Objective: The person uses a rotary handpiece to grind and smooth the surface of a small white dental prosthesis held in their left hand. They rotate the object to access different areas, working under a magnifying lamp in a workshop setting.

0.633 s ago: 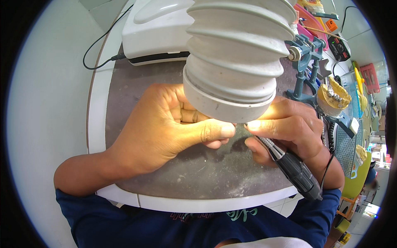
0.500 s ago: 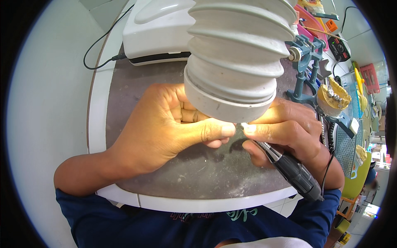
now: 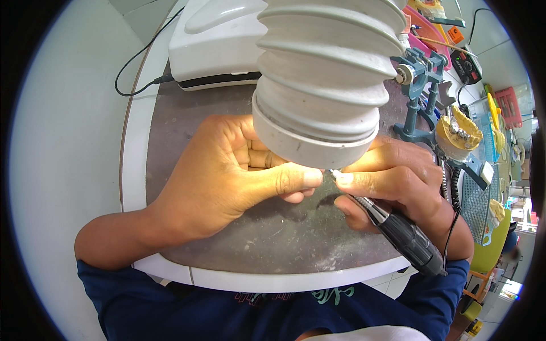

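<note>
My right hand (image 3: 392, 179) is closed round the metal neck of a black rotary handpiece (image 3: 406, 236). Its body slants down to the right, and its tip points up-left toward my left thumb. My left hand (image 3: 233, 176) is pinched closed, thumb against fingers; whatever it holds is too small or hidden to name. Both sets of fingertips meet just under the rim of a white ribbed suction hose (image 3: 324, 85), which hides part of the fingers. Bright light falls on the fingertips.
A white machine (image 3: 219, 45) with a black cable stands at the back left. On the right are a blue-grey articulator (image 3: 421, 91), a yellow dental cast (image 3: 458, 133) with metal teeth, a blue mesh basket (image 3: 478, 199) and a black control box (image 3: 466, 65). Pale dust marks the grey tabletop (image 3: 273, 244).
Almost nothing differs. The handpiece and the fingertips of both hands have shifted only very slightly.
</note>
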The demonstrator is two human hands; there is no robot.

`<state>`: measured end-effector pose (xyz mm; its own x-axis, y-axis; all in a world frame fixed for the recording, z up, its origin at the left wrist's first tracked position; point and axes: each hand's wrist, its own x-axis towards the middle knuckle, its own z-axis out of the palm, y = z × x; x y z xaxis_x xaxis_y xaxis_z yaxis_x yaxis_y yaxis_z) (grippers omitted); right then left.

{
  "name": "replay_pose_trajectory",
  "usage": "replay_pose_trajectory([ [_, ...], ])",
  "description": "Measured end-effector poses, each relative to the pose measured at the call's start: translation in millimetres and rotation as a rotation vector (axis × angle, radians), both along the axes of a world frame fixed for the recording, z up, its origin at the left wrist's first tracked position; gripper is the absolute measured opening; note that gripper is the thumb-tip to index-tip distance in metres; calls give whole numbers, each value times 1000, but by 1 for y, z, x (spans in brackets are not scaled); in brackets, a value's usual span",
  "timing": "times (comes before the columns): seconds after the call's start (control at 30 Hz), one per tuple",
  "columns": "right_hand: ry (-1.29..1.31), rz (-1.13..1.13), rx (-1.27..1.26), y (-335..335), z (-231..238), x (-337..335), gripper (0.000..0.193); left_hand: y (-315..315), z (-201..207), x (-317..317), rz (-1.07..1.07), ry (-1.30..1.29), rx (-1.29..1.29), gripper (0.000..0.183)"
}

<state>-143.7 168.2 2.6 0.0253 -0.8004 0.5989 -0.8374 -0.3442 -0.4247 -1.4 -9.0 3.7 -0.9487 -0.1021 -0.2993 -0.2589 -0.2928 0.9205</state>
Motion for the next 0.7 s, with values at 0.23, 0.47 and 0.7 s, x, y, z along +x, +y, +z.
replay_pose_trajectory([
  [0.23,-19,9,19,1,-2,-1,22,1,1,1,17,-1,-18,34],
  [0.47,-19,-1,-6,0,-1,-2,22,1,-1,1,5,13,-25,34],
  [0.7,-20,20,-11,-1,0,-1,23,0,1,0,3,12,-19,34],
])
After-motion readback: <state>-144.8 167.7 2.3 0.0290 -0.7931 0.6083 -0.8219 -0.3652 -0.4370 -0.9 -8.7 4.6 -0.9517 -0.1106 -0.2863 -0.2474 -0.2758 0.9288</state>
